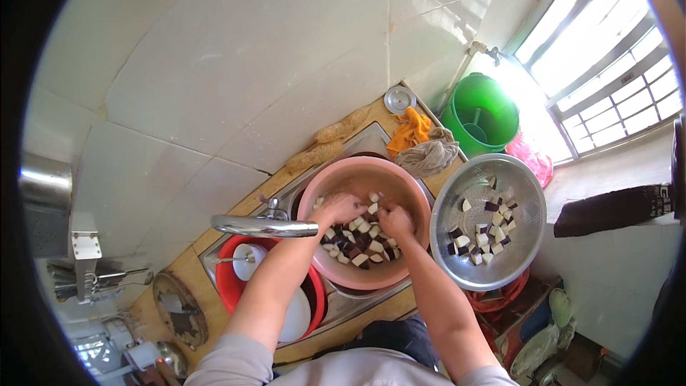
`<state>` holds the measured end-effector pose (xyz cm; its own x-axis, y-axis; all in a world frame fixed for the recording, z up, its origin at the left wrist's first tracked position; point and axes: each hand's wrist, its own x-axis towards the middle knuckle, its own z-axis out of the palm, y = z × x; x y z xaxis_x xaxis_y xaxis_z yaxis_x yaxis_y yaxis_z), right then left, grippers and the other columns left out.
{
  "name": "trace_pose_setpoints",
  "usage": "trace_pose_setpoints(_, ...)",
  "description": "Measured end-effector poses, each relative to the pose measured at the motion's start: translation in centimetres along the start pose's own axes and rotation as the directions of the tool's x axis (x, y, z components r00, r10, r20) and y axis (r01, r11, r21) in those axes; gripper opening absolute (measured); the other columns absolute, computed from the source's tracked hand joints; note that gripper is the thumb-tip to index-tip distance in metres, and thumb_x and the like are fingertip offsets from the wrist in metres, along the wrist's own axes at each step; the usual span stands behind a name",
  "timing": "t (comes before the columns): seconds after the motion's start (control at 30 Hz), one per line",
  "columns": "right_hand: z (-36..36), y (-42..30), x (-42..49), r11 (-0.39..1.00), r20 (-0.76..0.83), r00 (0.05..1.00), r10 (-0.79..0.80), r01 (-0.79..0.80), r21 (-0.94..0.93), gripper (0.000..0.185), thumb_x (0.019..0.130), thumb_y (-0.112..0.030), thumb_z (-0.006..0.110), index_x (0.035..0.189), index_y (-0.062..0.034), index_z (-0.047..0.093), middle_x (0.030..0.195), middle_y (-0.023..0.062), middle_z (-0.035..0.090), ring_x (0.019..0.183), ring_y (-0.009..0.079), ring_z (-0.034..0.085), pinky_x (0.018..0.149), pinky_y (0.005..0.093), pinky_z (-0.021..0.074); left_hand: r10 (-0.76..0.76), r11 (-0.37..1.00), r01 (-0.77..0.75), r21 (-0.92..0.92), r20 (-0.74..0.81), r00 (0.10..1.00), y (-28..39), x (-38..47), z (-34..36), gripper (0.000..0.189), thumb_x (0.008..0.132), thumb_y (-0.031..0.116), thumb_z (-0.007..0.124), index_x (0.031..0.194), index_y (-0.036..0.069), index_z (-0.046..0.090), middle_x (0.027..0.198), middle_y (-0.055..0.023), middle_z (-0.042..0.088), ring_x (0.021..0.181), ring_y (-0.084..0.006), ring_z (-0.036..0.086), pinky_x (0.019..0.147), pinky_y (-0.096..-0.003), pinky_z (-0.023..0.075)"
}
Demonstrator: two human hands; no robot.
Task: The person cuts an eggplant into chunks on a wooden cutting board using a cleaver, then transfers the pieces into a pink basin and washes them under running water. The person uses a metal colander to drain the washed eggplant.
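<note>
A pink plastic basin (356,174) sits over the sink before me, holding many cut eggplant pieces (360,244) with white flesh and dark purple skin, apparently in water. Inside it, my left hand (345,208) reaches down among the pieces with curled fingers. My right hand (397,221) is in the same basin, close to its right wall, fingers bent toward the pieces. The fingertips of both hands are partly hidden, so whether they grip any piece is unclear. Just right of the basin, a perforated metal colander (455,182) contains more eggplant pieces (497,231).
A chrome faucet (268,225) extends above my left forearm. Left of the pink basin stands a red basin (228,252) with white bowls (295,316). Orange (410,131) and grey cloths (429,153), loofahs (332,131) and a green bucket (463,112) lie toward the back.
</note>
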<state>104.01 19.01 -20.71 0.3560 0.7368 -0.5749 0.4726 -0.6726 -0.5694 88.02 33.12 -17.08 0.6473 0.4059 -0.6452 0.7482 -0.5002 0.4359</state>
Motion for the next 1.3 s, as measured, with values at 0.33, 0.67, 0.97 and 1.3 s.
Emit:
trace_pose_setpoints(0.33, 7.5, 2.1, -5.4, 0.142, 0.557, 0.812, 0.174, -0.58, 0.802, 0.055, 0.107, -0.051, 0.057, 0.13, -0.0021, 0.069, 0.123, 0.0117, 0.073, 0.104, 0.0253, 0.073, 0.086, 0.0419, 0.0603, -0.392, 0.605, 0.106, -0.789, -0.179, 0.902, 2.4, -5.0, 11.3, 0.06, 0.1, 0.053, 0.067, 0.133, 0.003, 0.073, 0.13, -0.0188, 0.074, 0.12, -0.027, 0.069, 0.102, -0.0379, 0.0519)
trace_pose_setpoints(0.67, 3.2, -4.6, -6.4, 0.175, 0.1, 0.956, 0.276, -0.152, 0.973, 0.038, 0.1, -0.035, 0.067, 0.121, -0.0035, 0.074, 0.112, 0.0069, 0.072, 0.107, 0.019, 0.064, 0.095, 0.0364, 0.0492, -0.507, 0.726, -0.072, -0.684, -0.602, 0.617, 8.8, -5.5, 7.6, 0.041, 0.096, 0.034, 0.074, 0.116, -0.001, 0.077, 0.111, -0.0228, 0.075, 0.105, -0.0343, 0.071, 0.092, -0.0428, 0.0541)
trace_pose_setpoints(0.97, -17.1, 0.2, -16.1, 0.112, -0.506, 0.862, 0.04, 0.499, 0.859, 0.025, 0.111, -0.025, 0.053, 0.117, -0.0066, 0.069, 0.114, 0.0051, 0.07, 0.101, 0.0164, 0.065, 0.092, 0.0332, 0.0543, -0.033, 0.639, -0.664, -0.389, -0.876, 0.481, 29.1, -9.2, 0.2, 0.034, 0.095, 0.026, 0.074, 0.118, 0.001, 0.075, 0.13, -0.0208, 0.064, 0.123, -0.0382, 0.062, 0.108, -0.0448, 0.0488)
trace_pose_setpoints(1.3, -18.6, 4.2, -17.5, 0.959, -0.828, 0.522, -0.203, 0.278, -0.06, 0.034, 0.089, -0.008, 0.071, 0.122, -0.0004, 0.07, 0.137, 0.021, 0.064, 0.131, 0.0384, 0.057, 0.112, 0.0484, 0.0447, -0.213, 0.81, -0.398, -0.432, -0.848, 0.486, 10.8, -5.7, 2.2, 0.015, 0.098, 0.018, 0.072, 0.105, 0.005, 0.075, 0.1, -0.0122, 0.072, 0.102, -0.0289, 0.07, 0.093, -0.042, 0.0552)
